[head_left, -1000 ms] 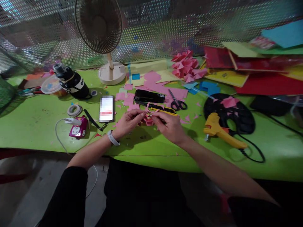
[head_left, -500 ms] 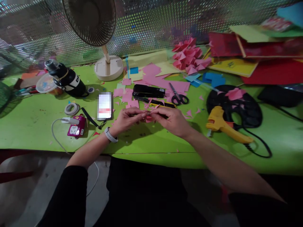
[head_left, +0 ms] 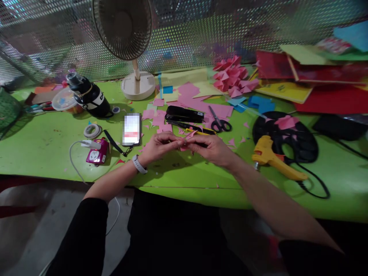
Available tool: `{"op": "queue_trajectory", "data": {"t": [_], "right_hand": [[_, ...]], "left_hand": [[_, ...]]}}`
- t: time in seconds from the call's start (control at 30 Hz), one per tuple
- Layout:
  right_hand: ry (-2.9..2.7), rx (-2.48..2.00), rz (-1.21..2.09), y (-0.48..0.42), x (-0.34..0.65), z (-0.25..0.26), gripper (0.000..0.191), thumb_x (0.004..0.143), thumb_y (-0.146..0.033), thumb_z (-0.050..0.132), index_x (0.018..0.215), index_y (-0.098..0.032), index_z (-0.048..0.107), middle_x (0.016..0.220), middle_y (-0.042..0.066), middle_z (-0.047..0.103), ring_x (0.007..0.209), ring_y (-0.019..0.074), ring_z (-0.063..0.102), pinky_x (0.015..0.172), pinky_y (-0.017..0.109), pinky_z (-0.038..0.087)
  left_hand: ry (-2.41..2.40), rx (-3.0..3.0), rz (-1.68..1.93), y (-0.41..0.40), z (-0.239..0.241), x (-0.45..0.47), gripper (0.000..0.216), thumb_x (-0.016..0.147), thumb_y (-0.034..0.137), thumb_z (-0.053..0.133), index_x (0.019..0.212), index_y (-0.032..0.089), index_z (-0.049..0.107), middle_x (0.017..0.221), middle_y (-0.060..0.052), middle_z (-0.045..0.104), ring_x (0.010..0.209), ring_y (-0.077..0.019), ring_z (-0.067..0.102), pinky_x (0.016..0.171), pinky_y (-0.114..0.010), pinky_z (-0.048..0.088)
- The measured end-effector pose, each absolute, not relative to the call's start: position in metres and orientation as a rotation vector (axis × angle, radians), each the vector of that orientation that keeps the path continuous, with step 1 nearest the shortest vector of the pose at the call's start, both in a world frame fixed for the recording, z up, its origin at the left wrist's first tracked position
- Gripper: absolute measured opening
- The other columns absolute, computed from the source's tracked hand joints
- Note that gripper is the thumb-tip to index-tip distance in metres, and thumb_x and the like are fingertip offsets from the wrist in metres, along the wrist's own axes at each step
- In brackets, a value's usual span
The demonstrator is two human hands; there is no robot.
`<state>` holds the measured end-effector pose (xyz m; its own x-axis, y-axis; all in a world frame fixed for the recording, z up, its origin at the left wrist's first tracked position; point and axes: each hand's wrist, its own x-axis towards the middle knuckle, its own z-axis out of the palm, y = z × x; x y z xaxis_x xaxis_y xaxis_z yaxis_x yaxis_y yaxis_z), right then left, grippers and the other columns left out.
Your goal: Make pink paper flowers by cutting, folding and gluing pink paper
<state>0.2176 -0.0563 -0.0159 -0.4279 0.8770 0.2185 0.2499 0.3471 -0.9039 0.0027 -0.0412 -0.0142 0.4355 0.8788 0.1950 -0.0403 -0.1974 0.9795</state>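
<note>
My left hand [head_left: 163,146] and my right hand [head_left: 209,148] meet above the green table, fingertips pinched together on a small piece of pink paper [head_left: 189,135]. Part of the paper sticks up between the fingers; the rest is hidden by them. Just beyond the hands lie a black stapler [head_left: 184,114], a yellow-and-black cutter [head_left: 198,129] and scissors [head_left: 220,120] with dark handles. Pink paper squares [head_left: 158,119] and scraps are scattered around these tools.
A phone [head_left: 131,129], a purple power adapter [head_left: 97,152] and a tape roll [head_left: 92,131] lie left. Behind them stand a black bottle [head_left: 90,97] and a fan [head_left: 138,85]. A yellow glue gun [head_left: 276,159], folded pink paper shapes [head_left: 231,76] and coloured sheets [head_left: 330,97] are right.
The view has shifted slightly, so the table items appear further right. Both hands stay together on the pink paper, and a corner of it now shows above the fingers.
</note>
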Motion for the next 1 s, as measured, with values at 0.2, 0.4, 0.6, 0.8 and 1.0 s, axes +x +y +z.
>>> {"op": "queue_trajectory", "data": {"t": [0.2, 0.4, 0.6, 0.8, 1.0], "right_hand": [[-1.872, -0.984, 1.179, -0.054, 0.219, -0.016, 0.026, 0.088, -0.044, 0.067, 0.099, -0.024, 0.079, 0.086, 0.004, 0.076, 0.076, 0.0182, 0.068, 0.070, 0.033, 0.055], [-1.785, -0.977, 1.427, -0.058, 0.216, -0.012, 0.028, 0.089, -0.044, 0.066, 0.097, -0.019, 0.076, 0.061, -0.002, 0.063, 0.048, 0.0082, 0.048, 0.044, 0.022, 0.038], [-1.598, -0.969, 1.369, -0.066, 0.203, -0.018, 0.025, 0.087, -0.043, 0.069, 0.094, -0.019, 0.070, 0.072, 0.000, 0.066, 0.049, 0.0070, 0.051, 0.040, 0.020, 0.038], [-1.612, -0.921, 1.424, -0.065, 0.200, -0.016, 0.025, 0.088, -0.044, 0.069, 0.090, -0.020, 0.069, 0.065, -0.004, 0.060, 0.042, 0.0048, 0.045, 0.036, 0.020, 0.033], [-1.581, -0.951, 1.466, -0.067, 0.201, -0.020, 0.028, 0.088, -0.046, 0.068, 0.096, -0.019, 0.066, 0.063, -0.004, 0.061, 0.043, 0.0063, 0.048, 0.039, 0.020, 0.039]], "left_hand": [[0.737, 1.471, 0.996, -0.041, -0.016, 0.004, 0.021, 0.078, 0.042, 0.079, 0.086, 0.022, 0.080, 0.077, -0.002, 0.070, 0.066, -0.0078, 0.060, 0.065, -0.023, 0.048], [0.752, 1.425, 0.973, -0.043, -0.014, 0.005, 0.025, 0.077, 0.045, 0.079, 0.077, 0.020, 0.076, 0.072, -0.001, 0.067, 0.063, -0.0081, 0.058, 0.062, -0.025, 0.047], [0.787, 1.417, 1.088, -0.043, -0.015, 0.007, 0.030, 0.076, 0.045, 0.080, 0.068, 0.018, 0.070, 0.065, 0.002, 0.060, 0.057, -0.0060, 0.051, 0.057, -0.023, 0.044], [0.786, 1.427, 1.079, -0.042, -0.016, 0.006, 0.028, 0.073, 0.045, 0.083, 0.075, 0.018, 0.074, 0.071, -0.001, 0.064, 0.063, -0.0074, 0.056, 0.059, -0.022, 0.048], [0.761, 1.364, 1.107, -0.043, -0.018, 0.007, 0.027, 0.074, 0.039, 0.083, 0.069, 0.016, 0.069, 0.064, 0.003, 0.060, 0.055, -0.0041, 0.052, 0.055, -0.020, 0.044]]}}
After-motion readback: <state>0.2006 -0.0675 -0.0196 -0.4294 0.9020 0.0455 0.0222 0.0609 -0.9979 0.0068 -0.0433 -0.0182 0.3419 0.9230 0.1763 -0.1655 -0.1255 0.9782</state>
